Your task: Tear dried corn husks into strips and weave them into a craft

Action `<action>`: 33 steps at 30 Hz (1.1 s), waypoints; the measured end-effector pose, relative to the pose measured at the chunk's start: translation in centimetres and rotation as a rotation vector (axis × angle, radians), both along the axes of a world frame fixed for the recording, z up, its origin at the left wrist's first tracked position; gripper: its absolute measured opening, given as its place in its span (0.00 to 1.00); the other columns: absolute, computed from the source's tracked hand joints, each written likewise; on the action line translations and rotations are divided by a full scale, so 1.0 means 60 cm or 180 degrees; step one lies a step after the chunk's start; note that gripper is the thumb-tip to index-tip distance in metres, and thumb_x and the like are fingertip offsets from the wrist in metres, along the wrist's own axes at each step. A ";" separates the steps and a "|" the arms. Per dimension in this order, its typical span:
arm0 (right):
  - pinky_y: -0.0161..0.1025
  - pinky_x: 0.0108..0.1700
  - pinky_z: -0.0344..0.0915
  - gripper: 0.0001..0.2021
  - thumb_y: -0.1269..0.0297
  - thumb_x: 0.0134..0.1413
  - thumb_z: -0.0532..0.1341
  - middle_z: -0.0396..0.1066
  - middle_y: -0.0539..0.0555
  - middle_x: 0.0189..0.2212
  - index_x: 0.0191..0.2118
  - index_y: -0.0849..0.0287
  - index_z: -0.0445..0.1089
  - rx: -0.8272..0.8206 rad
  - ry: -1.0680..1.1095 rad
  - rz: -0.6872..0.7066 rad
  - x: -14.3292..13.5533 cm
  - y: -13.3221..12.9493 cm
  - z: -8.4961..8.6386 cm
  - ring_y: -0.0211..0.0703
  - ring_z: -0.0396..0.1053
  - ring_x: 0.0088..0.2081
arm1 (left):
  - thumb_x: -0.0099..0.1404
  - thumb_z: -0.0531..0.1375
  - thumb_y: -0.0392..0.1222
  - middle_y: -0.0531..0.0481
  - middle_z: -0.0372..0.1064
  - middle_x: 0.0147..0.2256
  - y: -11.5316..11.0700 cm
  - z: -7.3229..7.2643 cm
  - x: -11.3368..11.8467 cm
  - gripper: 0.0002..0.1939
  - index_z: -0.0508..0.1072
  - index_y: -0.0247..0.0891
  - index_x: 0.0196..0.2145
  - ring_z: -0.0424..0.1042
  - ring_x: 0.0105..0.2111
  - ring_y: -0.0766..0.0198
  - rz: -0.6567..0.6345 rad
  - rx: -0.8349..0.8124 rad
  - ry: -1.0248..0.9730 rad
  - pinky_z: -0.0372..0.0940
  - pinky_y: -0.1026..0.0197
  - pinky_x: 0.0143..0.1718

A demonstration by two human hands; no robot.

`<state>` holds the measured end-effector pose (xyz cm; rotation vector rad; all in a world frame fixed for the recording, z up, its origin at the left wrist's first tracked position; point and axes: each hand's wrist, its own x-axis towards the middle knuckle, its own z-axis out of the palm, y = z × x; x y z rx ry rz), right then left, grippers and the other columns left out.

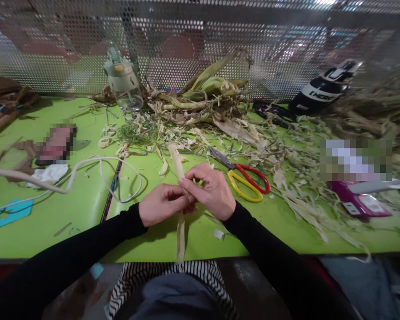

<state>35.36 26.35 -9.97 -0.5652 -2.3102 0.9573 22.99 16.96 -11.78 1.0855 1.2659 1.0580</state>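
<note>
Both hands meet over the front middle of the green table (136,242), pinching a pale strip of dried husk (180,240). The strip's upper end points away from me and its lower end hangs toward the table's front edge. My left hand (163,202) is closed on it, fingertips touching those of my right hand (211,189), which is closed on it just above. The exact grip between the fingertips is hidden. Scissors (243,178) with one red and one yellow handle lie beside my right hand, blades pointing up and left.
A pile of dried husks (200,104) and scattered scraps spread across the back and right. A clear bottle (128,89) stands behind; a black bottle (320,95) leans at right. A white cable (102,158), a dark thin rod (111,191) and a purple box (363,202) lie around.
</note>
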 end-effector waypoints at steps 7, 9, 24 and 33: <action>0.38 0.36 0.59 0.11 0.64 0.56 0.59 0.66 0.48 0.22 0.23 0.58 0.65 0.0108 -0.0007 0.0033 -0.005 -0.001 -0.002 0.38 0.62 0.30 | 0.63 0.54 0.48 0.48 0.71 0.24 -0.007 -0.006 0.005 0.18 0.74 0.33 0.26 0.67 0.24 0.68 -0.0133 0.0237 0.0552 0.63 0.66 0.30; 0.39 0.37 0.59 0.11 0.64 0.57 0.59 0.67 0.49 0.23 0.24 0.58 0.65 0.0210 0.0014 0.0003 -0.006 0.002 0.000 0.39 0.63 0.31 | 0.63 0.55 0.49 0.48 0.70 0.23 -0.005 -0.006 0.006 0.18 0.73 0.33 0.25 0.68 0.24 0.68 -0.0028 0.0161 0.0322 0.64 0.65 0.31; 0.34 0.30 0.56 0.13 0.62 0.63 0.52 0.69 0.51 0.25 0.30 0.60 0.69 0.0528 -0.0612 0.0301 0.017 0.024 -0.002 0.36 0.63 0.26 | 0.52 0.66 0.46 0.46 0.76 0.30 0.016 -0.007 -0.027 0.18 0.76 0.32 0.38 0.73 0.30 0.67 0.1144 -0.0274 -0.1278 0.69 0.64 0.34; 0.31 0.23 0.49 0.17 0.59 0.63 0.53 0.61 0.46 0.18 0.26 0.61 0.68 0.0302 -0.0644 0.0256 0.020 0.025 0.012 0.32 0.56 0.20 | 0.52 0.67 0.44 0.45 0.76 0.29 0.025 -0.002 -0.037 0.15 0.76 0.29 0.34 0.74 0.28 0.66 0.1125 -0.0214 -0.1188 0.69 0.63 0.35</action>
